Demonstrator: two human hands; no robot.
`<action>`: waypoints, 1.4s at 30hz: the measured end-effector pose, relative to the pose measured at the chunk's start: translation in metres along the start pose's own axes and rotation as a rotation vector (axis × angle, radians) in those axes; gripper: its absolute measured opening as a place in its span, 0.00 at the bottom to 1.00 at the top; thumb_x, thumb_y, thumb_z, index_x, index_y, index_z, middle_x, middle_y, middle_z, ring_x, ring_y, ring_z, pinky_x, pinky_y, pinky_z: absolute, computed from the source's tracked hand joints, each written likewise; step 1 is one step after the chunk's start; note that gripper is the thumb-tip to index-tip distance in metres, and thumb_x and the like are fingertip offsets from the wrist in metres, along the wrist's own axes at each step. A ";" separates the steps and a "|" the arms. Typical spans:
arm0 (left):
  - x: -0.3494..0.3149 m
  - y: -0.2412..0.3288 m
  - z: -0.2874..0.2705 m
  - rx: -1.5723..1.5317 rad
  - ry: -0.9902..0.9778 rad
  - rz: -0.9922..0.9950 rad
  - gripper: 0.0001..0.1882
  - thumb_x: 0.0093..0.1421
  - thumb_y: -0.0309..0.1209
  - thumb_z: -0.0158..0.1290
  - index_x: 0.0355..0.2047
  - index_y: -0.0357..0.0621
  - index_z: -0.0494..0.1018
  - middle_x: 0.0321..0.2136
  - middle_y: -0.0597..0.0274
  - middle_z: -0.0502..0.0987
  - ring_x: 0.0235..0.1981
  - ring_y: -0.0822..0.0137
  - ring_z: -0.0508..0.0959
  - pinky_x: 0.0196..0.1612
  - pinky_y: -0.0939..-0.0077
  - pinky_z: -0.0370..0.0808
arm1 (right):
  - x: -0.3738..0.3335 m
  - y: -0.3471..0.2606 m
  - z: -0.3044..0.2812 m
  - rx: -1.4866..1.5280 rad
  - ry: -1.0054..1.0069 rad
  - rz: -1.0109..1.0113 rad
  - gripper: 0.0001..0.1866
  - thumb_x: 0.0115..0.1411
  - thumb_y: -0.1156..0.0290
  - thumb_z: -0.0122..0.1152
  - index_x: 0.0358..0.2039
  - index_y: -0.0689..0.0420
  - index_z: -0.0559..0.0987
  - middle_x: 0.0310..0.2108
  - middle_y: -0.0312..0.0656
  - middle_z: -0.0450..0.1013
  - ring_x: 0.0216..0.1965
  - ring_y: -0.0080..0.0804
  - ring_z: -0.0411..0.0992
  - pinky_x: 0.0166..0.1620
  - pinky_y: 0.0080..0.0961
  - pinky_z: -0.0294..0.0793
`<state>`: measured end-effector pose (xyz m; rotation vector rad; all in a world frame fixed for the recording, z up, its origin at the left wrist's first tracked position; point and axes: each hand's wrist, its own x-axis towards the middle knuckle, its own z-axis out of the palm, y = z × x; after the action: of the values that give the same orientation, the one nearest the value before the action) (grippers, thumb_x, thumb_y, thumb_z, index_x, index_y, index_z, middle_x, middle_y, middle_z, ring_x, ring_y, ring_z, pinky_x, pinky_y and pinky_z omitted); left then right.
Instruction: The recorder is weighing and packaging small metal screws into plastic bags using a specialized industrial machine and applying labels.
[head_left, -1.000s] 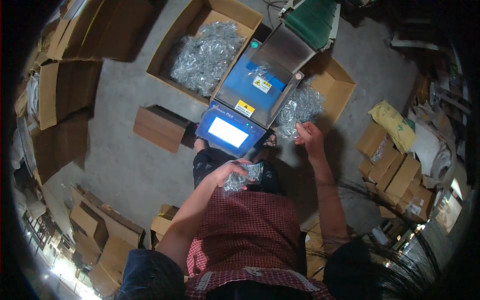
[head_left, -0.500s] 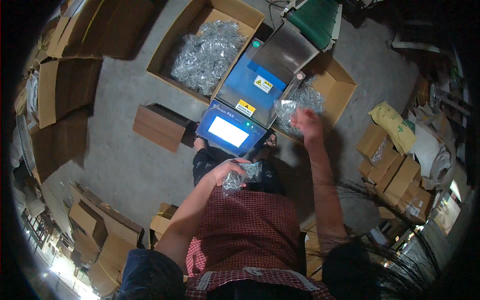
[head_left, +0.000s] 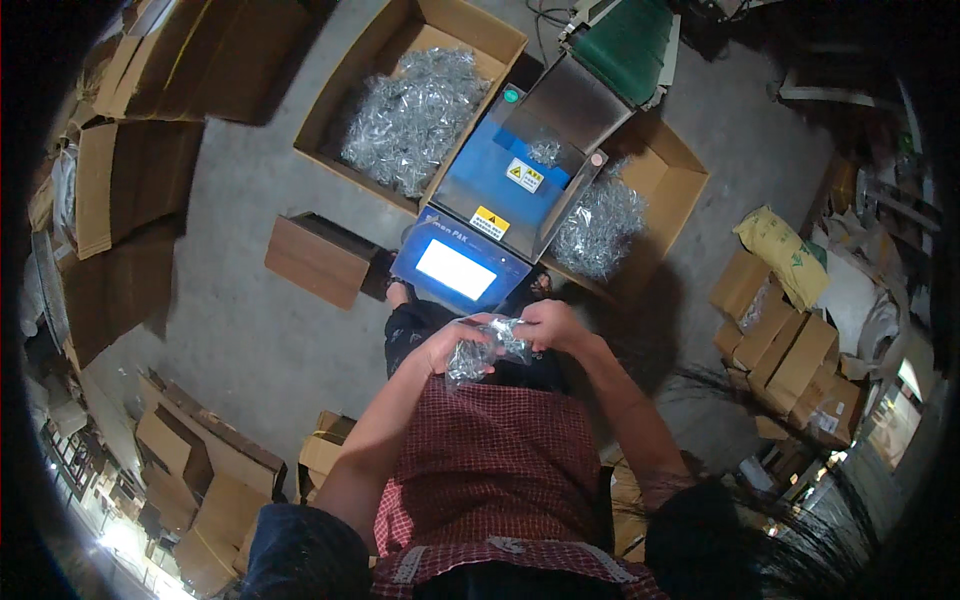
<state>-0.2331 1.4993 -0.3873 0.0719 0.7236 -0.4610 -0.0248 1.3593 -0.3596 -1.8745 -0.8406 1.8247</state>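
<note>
In front of my waist, my left hand (head_left: 450, 345) is closed around clear plastic bags (head_left: 467, 363) of small shiny pieces, too small to identify. My right hand (head_left: 556, 325) is closed beside it, gripping the right end of one of these bags. Just beyond both hands stands a blue packaging machine (head_left: 478, 182) with a lit white screen (head_left: 457, 268). A single small clear bag (head_left: 545, 152) lies inside the machine's blue chute, below the grey metal plate.
An open carton (head_left: 318, 125) heaped with clear bags stands left of the machine. Another carton (head_left: 668, 180) with similar bags is at its right. A green conveyor belt (head_left: 625, 45) rises behind. A brown box (head_left: 318, 262) sits on the floor at left. Stacked cartons (head_left: 780, 345) line the right.
My right hand has come back from above the right carton to the bags at my left hand. The bag it held is gone from it, and one now lies in the machine's chute.
</note>
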 end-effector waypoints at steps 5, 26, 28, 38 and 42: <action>-0.001 -0.006 -0.017 -0.105 0.041 0.110 0.26 0.60 0.24 0.50 0.60 0.38 0.64 0.53 0.50 0.71 0.50 0.51 0.77 0.48 0.43 0.80 | -0.009 -0.008 -0.023 0.096 0.403 -0.087 0.12 0.55 0.66 0.66 0.22 0.61 0.78 0.17 0.38 0.74 0.18 0.22 0.74 0.22 0.24 0.71; -0.001 -0.007 -0.026 -0.098 0.113 0.223 0.35 0.46 0.23 0.47 0.59 0.41 0.67 0.45 0.47 0.72 0.44 0.51 0.77 0.52 0.52 0.78 | 0.011 -0.022 -0.093 0.364 0.586 0.069 0.10 0.59 0.65 0.64 0.30 0.59 0.76 0.19 0.35 0.73 0.19 0.19 0.70 0.24 0.17 0.69; -0.002 -0.007 -0.027 -0.102 0.121 0.230 0.35 0.45 0.23 0.47 0.59 0.41 0.68 0.45 0.47 0.72 0.43 0.50 0.77 0.53 0.52 0.77 | 0.016 -0.031 -0.100 0.393 0.593 0.076 0.10 0.59 0.65 0.64 0.30 0.59 0.76 0.21 0.36 0.74 0.21 0.20 0.71 0.25 0.18 0.69; 0.011 -0.005 -0.018 -0.127 0.142 0.329 0.38 0.45 0.24 0.47 0.61 0.42 0.66 0.48 0.47 0.70 0.48 0.51 0.75 0.53 0.55 0.76 | 0.036 -0.016 -0.066 0.559 0.230 -0.087 0.25 0.64 0.56 0.58 0.51 0.64 0.73 0.40 0.45 0.75 0.33 0.28 0.76 0.35 0.23 0.78; 0.009 -0.008 -0.024 -0.217 0.157 0.407 0.38 0.45 0.24 0.47 0.63 0.42 0.64 0.48 0.48 0.71 0.48 0.52 0.75 0.55 0.59 0.75 | 0.038 -0.026 0.012 0.307 -0.367 0.337 0.30 0.65 0.48 0.57 0.53 0.63 0.72 0.41 0.43 0.73 0.33 0.28 0.76 0.33 0.24 0.79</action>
<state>-0.2451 1.4939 -0.4106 0.0505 0.8843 0.0138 -0.0411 1.4021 -0.3717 -1.5812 -0.3285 2.3948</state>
